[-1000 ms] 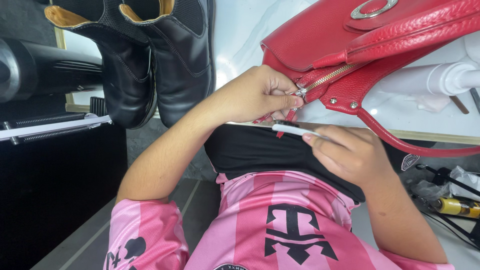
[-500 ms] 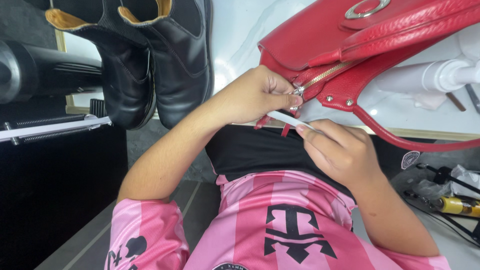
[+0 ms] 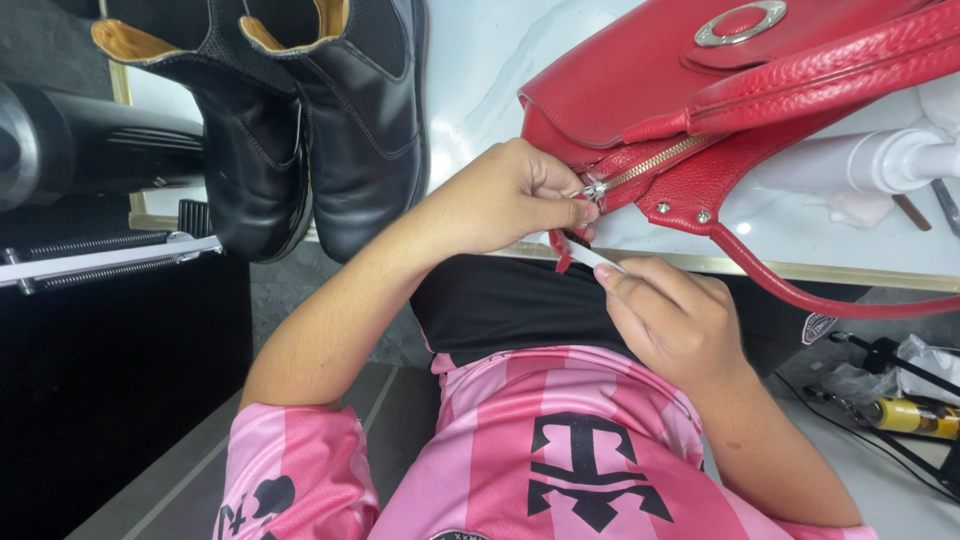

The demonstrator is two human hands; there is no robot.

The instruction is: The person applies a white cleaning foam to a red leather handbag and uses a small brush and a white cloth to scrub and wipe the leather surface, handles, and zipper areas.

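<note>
Pinching the metal zip end of a red pebbled-leather handbag (image 3: 700, 90), left hand (image 3: 510, 200) is curled tight. Right hand (image 3: 675, 320) grips a thin white stick-like tool (image 3: 590, 254), tip at the zip corner. Bag lies on white marble bench (image 3: 480, 70); pair of black leather ankle boots (image 3: 300, 110) stands well left.

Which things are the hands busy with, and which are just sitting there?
In use:
- red handbag
- zip pull, pinched by the left hand
- thin white stick, held in the right hand

Just lying about:
- black boots
- white pipe
- yellow tube-shaped thing
</note>
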